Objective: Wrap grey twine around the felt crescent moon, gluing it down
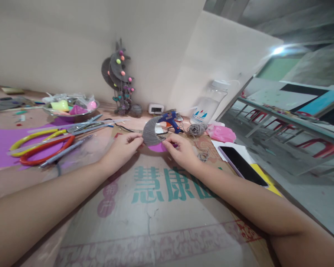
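Note:
A crescent wrapped in grey yarn [149,132] is held up over the printed cardboard [153,222], between my two hands. My left hand [126,144] pinches its left edge with thumb and fingertips. On the other side, the thumb and fingers of my right hand [180,150] close on its lower right end. A purple piece [158,147] shows just under the crescent; whether it is attached I cannot tell. Right behind the crescent lies a blue glue gun [171,120]. A loose ball of grey yarn [197,129] sits beyond my right hand, with a strand trailing nearby.
Scissors with yellow and red handles [47,152] lie left on purple sheets [0,148]. Behind them stands a metal bowl [72,117] of craft bits. A grey moon ornament [119,74], white timer [156,108] and plastic bottle [207,104] line the wall. A phone [242,165] lies right.

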{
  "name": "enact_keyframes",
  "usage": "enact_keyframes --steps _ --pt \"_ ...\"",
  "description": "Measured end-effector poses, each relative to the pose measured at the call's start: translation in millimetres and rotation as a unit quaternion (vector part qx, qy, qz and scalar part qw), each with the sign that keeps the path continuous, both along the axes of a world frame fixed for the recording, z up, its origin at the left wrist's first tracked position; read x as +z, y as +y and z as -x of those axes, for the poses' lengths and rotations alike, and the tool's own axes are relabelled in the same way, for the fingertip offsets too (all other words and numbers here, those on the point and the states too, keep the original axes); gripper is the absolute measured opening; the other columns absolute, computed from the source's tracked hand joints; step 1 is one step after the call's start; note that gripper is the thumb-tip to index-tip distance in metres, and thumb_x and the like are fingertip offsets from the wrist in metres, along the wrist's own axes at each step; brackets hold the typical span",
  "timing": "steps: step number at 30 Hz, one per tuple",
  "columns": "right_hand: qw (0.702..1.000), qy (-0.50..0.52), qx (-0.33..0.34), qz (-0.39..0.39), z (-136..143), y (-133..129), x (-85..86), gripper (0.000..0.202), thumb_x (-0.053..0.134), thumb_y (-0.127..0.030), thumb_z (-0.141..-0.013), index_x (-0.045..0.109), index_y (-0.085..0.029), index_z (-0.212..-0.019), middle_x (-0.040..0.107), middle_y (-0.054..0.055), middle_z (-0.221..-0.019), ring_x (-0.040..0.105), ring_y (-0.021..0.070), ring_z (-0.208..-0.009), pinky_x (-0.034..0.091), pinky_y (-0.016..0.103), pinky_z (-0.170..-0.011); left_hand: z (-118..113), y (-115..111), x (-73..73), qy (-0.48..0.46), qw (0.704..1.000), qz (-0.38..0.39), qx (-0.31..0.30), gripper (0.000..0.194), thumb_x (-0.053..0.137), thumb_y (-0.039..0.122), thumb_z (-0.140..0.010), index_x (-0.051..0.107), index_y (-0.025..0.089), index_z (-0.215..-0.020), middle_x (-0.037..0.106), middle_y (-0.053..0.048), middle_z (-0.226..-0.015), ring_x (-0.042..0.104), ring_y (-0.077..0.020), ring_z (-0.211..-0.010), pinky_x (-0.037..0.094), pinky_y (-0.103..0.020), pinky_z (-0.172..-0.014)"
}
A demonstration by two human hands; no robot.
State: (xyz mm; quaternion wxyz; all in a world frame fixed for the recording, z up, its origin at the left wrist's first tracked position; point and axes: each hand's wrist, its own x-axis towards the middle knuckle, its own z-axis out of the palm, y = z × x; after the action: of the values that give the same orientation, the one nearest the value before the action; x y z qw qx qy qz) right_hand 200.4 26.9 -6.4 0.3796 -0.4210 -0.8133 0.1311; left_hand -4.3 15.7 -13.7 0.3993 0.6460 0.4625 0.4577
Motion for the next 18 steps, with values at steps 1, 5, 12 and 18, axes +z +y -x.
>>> enact_keyframes --steps 1,5,12,18 --pt "1.0 0.0 0.0 0.001 0.0 0.0 0.0 0.02 0.052 -0.023 -0.085 0.053 -0.018 -0.065 0.056 0.0 -0.067 0.051 0.0132 -0.067 0.038 0.025 -0.065 -0.4 -1.0 1.5 0.004 1.0 0.0 0.001 0.028 0.051 0.034 -0.081 0.07 0.016 -0.09 0.07 -0.003 -0.084 0.06 -0.0178 -0.078 0.043 -0.024 -0.067" --pt "1.0 0.0 -0.003 0.0 0.5 -0.3 0.0 0.02 0.052 -0.023 -0.085 0.053 -0.018 -0.065 0.056 0.0 -0.067 0.051 0.013 -0.066 0.038 0.025 -0.064 -0.9 -4.2 5.6 0.029 1.0 -0.003 -0.001 0.03 0.053 0.04 -0.081 0.07 0.017 -0.088 0.071 -0.003 -0.087 0.059 -0.0169 -0.074 0.042 -0.024 -0.065" --pt "1.0 -0.001 -0.001 0.001 0.8 -0.2 0.2 0.021 0.052 -0.025 -0.085 0.053 -0.018 -0.065 0.056 0.0 -0.067 0.051 0.0133 -0.067 0.038 0.025 -0.065 0.9 0.1 -0.2 0.037 0.999 -0.023 -0.012 0.031 0.047 0.041 -0.084 0.067 0.016 -0.083 0.069 -0.003 -0.084 0.057 -0.0171 -0.073 0.042 -0.025 -0.064" --pt "1.0 0.001 0.001 0.006 0.3 -0.7 0.7 0.021 0.05 -0.026 -0.085 0.053 -0.018 -0.065 0.056 0.001 -0.067 0.051 0.0137 -0.067 0.038 0.026 -0.065 0.3 2.5 -1.8 0.017 1.0 -0.023 0.004 0.03 0.045 0.041 -0.084 0.059 0.018 -0.071 0.06 -0.001 -0.069 0.053 -0.0159 -0.068 0.041 -0.025 -0.064"
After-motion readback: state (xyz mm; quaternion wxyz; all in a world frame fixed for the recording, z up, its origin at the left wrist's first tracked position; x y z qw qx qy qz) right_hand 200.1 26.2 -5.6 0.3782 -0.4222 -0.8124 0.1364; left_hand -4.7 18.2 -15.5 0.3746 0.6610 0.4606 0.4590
